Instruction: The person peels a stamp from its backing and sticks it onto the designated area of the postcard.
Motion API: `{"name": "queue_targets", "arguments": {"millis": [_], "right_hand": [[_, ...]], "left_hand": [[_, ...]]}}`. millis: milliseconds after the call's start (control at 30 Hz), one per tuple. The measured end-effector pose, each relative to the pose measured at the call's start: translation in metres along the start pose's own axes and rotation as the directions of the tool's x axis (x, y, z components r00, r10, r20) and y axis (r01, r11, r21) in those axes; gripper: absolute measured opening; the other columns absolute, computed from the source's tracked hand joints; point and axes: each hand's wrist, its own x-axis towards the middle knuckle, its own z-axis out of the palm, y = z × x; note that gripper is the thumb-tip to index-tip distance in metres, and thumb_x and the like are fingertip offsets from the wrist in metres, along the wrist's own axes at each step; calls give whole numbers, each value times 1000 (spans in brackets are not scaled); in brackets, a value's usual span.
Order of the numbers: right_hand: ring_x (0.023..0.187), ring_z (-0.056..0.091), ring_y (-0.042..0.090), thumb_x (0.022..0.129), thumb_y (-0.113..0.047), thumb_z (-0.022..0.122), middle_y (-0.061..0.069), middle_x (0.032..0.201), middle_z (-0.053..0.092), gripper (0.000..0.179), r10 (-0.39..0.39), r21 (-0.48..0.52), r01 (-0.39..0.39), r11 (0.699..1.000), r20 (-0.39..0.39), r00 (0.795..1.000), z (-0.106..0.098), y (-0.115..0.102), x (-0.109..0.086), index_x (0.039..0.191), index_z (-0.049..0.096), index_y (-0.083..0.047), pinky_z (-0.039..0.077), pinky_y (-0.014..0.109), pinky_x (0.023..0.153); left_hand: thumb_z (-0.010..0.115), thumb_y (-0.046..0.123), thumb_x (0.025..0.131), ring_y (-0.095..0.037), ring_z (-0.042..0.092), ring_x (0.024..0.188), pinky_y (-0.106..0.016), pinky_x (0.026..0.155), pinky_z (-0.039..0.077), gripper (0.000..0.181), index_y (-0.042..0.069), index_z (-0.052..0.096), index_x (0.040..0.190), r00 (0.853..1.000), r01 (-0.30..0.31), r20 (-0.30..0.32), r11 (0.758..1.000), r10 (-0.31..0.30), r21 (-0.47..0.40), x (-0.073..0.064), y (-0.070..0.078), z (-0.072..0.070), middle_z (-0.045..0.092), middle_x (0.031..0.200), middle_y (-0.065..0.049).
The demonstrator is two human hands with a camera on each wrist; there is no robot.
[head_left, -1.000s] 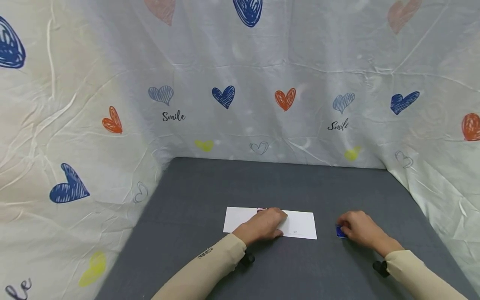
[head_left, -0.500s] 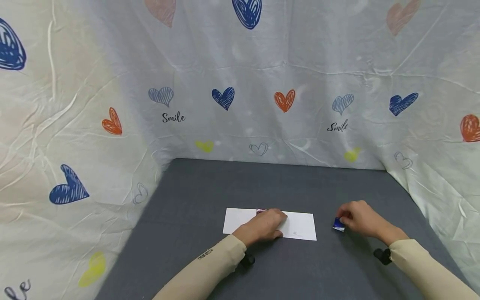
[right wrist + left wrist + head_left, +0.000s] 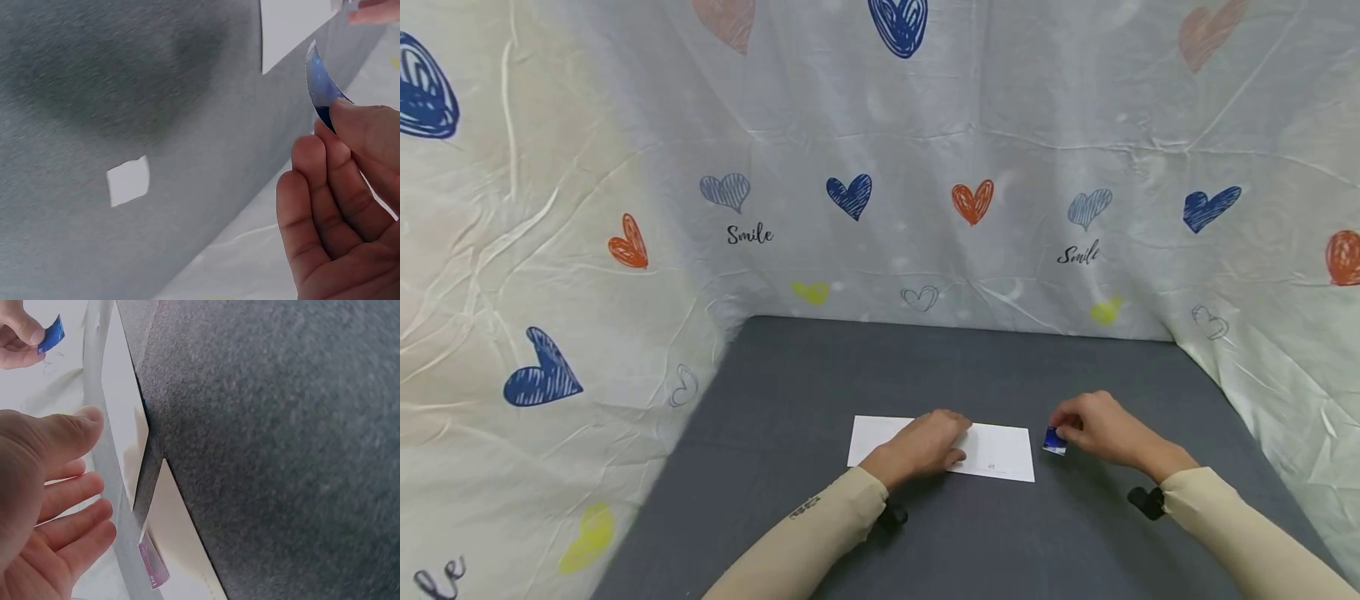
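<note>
My right hand (image 3: pixel 1103 429) pinches a small blue stamp (image 3: pixel 1053 442) between thumb and forefinger, just to the right of the white envelopes. In the right wrist view the stamp (image 3: pixel 320 81) curves as it hangs off the table. My left hand (image 3: pixel 921 446) is over the middle of the white paper, fingers loose. Two flat white envelopes lie side by side in the left wrist view: one envelope (image 3: pixel 119 394) bare there, the other envelope (image 3: pixel 181 556) bearing a purple stamp (image 3: pixel 153 562) at its corner. From the head, my left hand hides that purple stamp.
A small white square of paper (image 3: pixel 129 181) lies on the dark grey table (image 3: pixel 820 375), seen in the right wrist view. Behind the table hangs a white cloth (image 3: pixel 1022 225) printed with hearts.
My right hand has raised the blue stamp off the table and carried it left towards the envelopes. My left hand has shifted slightly, covering the purple stamp from the head.
</note>
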Motion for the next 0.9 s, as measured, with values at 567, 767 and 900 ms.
{"name": "queue_targets", "arguments": {"millis": [567,767,900], "right_hand": [[81,74,7,98,-5,78,-1,94,81,10,-71,17,72,997,-47,996,13,-29,25,107,82,-6,61,28,72],[82,75,8,98,-6,78,-1,94,81,12,-83,31,85,996,-65,994,21,-38,35,110,81,-4,61,28,72],[84,76,9,99,-6,78,0,95,81,13,-94,43,97,994,-66,993,25,-43,39,111,80,-3,61,28,73]], "left_hand": [[79,26,103,-19,77,116,-35,99,61,46,5,71,143,996,39,-69,990,-48,-137,-6,-10,-13,77,136,-9],[79,28,104,-18,78,115,-35,102,61,47,5,71,144,996,33,-77,982,-48,-184,-6,-12,-15,78,135,-9],[78,30,104,-20,77,120,-37,104,60,46,6,72,143,995,39,-77,976,-56,-216,-6,-12,-16,78,135,-8]]}}
